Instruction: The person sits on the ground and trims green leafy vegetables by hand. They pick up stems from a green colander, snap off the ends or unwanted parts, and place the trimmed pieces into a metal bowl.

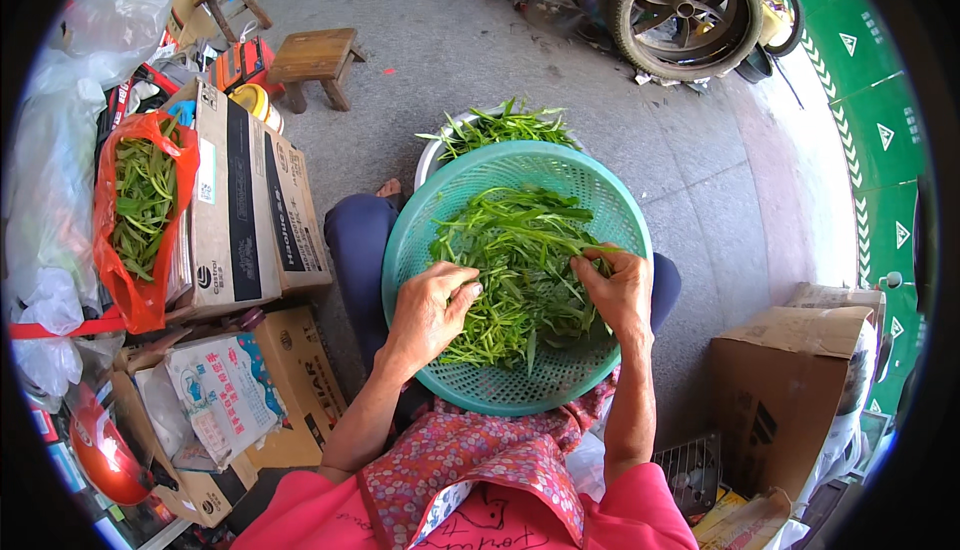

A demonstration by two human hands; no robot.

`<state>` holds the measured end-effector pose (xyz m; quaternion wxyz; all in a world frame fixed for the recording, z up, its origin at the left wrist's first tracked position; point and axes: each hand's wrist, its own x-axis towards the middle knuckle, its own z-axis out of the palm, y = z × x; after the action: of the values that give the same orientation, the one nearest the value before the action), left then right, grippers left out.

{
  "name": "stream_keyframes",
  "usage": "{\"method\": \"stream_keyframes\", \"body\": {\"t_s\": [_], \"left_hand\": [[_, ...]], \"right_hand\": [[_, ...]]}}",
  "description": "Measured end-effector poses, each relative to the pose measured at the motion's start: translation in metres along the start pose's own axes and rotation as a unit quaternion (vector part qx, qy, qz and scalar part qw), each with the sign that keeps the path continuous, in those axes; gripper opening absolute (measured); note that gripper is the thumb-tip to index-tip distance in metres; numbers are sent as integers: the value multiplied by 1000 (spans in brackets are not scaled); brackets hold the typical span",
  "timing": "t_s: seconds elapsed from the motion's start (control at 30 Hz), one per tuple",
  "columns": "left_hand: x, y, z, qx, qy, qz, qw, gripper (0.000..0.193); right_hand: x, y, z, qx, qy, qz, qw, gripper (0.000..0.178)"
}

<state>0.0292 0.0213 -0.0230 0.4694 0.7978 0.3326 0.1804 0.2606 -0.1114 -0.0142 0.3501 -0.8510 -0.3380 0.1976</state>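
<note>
A teal plastic colander (400, 250) rests on my lap, heaped with long-leaved green vegetables (530, 270). Over the left side of the heap, my left hand (437, 310) is closed, its thumb and fingers pinched at the greens; most of what it grips is hidden. On the other side, my right hand (617, 290) pinches leafy greens between thumb and fingertips. Just beyond the colander, a pale basin (430, 162) holds more of the same greens (510, 130). A red plastic bag (183, 190) of greens stands open at the left.
Cardboard boxes (235, 240) line my left, with an orange-red helmet (105, 450) lower down. A small wooden stool (315, 53) stands on the grey floor ahead. At far right is a wheel (685, 10); nearer, a large carton (780, 390) sits beside a wire rack (692, 470).
</note>
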Motion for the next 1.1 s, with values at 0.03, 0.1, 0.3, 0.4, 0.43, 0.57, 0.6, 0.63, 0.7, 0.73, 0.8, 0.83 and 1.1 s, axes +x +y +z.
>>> {"method": "stream_keyframes", "body": {"t_s": [0.03, 0.1, 0.3, 0.4, 0.43, 0.57, 0.6, 0.63, 0.7, 0.73, 0.8, 0.83, 1.1], "left_hand": [[3, 1, 2, -11, 8, -4, 1000, 22], [8, 2, 5, -14, 19, 8, 1000, 24], [14, 9, 7, -76, 78, 9, 994, 36], [18, 27, 3, -126, 69, 32, 989, 46], [19, 31, 2, -145, 63, 39, 987, 47], [15, 23, 3, -245, 54, 38, 967, 23], [14, 24, 1, -241, 65, 32, 968, 15], [13, 23, 0, -238, 65, 37, 968, 16], [12, 19, -4, -232, 65, 48, 969, 16], [12, 20, -5, -224, 70, 63, 970, 19], [9, 24, -6, -249, 75, 19, 965, 22], [8, 26, -5, -262, 77, -3, 962, 24], [3, 26, -24, -66, -37, 35, 997, 24]], "right_hand": [[-1, 10, 1, -84, 20, -25, 996, 21], [-6, 23, -2, -250, 57, -73, 964, 20], [-27, 1, -30, 45, -7, 44, 998, 14], [-35, -10, -34, 105, -39, 29, 993, 13], [-36, -12, -32, 110, -48, 30, 992, 14], [-37, -16, -29, 193, -101, 40, 975, 17], [-37, -17, -29, 235, -111, 46, 965, 18], [-37, -18, -28, 276, -122, 51, 952, 19], [-38, -15, -23, 295, -132, 27, 946, 21], [-39, -15, -22, 273, -138, 22, 952, 21], [-42, -18, -16, 191, -110, -14, 975, 18], [-44, -21, -11, 128, -75, -43, 988, 17], [-39, -29, -4, 38, 25, -103, 994, 11]]}}
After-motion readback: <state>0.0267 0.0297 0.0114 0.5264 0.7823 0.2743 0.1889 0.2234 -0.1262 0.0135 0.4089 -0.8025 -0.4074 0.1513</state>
